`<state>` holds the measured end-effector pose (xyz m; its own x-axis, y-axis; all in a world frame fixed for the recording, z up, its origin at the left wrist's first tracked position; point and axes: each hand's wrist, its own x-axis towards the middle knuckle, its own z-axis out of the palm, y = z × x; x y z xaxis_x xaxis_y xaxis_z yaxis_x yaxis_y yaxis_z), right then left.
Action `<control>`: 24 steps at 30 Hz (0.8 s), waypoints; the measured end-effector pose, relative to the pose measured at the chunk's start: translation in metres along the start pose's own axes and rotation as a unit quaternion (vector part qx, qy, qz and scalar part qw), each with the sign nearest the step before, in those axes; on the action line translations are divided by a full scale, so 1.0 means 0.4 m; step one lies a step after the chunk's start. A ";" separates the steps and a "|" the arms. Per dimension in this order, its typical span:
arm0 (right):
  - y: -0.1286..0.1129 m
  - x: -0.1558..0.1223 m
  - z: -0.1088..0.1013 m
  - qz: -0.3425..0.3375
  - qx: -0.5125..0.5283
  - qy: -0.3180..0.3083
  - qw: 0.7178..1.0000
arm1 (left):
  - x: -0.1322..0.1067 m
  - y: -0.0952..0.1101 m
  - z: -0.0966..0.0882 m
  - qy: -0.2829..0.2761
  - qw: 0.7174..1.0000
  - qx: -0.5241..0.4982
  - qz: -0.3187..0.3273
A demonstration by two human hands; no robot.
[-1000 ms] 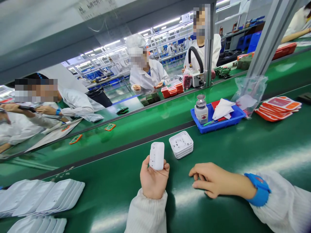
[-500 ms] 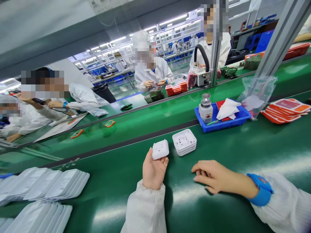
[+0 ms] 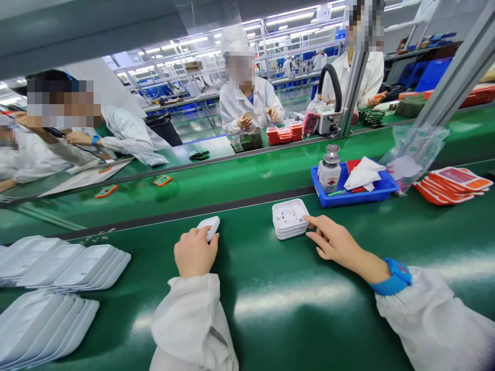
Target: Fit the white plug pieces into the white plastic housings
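Observation:
My left hand [image 3: 196, 252] is closed around a white plastic housing [image 3: 211, 226], a rounded square piece seen tilted and partly covered by the fingers. To its right on the green bench lies a short stack of white plastic housings [image 3: 291, 216] with small cut-outs in the top one. My right hand [image 3: 335, 241], with a blue wrist strap [image 3: 392, 278], reaches to the stack's right side. Its fingers are apart, and the index fingertip meets the top housing's edge; whether it presses there I cannot tell.
Rows of white plastic shells [image 3: 91, 265] lie at left. Behind the stack stands a blue tray [image 3: 358, 197] with a pump bottle [image 3: 329, 172] and white cloth. Orange-red panels [image 3: 450, 186] are piled at right. Across a green conveyor belt [image 3: 232, 180], people in white coats work.
My left hand has moved left with the housing and turned from palm up to back of hand up. My right hand has moved up and left to the stack's edge.

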<state>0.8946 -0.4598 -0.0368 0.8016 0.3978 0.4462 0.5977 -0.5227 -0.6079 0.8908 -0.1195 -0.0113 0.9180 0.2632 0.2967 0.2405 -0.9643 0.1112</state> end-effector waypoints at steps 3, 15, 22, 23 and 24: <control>-0.008 -0.002 -0.002 -0.020 -0.039 0.025 0.999 | 0.001 -0.036 0.001 -0.023 0.999 0.015 -0.027; -0.060 -0.017 -0.030 -0.032 -0.008 0.142 0.989 | -0.002 -0.071 -0.030 -0.031 0.995 0.010 -0.090; -0.125 -0.056 -0.002 -0.029 0.112 0.037 0.993 | -0.047 0.082 -0.019 0.074 0.873 -0.479 0.054; -0.124 -0.056 0.005 0.000 0.138 0.009 0.990 | -0.060 0.111 -0.017 0.039 0.858 -0.507 0.075; -0.120 -0.055 0.012 0.039 0.168 -0.016 0.985 | -0.075 0.138 -0.016 -0.001 0.845 -0.526 0.094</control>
<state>0.8483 -0.4399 -0.0206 0.8413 0.3930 0.3712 0.4929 -0.2756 -0.8253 0.8747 -0.1804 -0.0081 0.9096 0.1067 0.4016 -0.3227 -0.4274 0.8445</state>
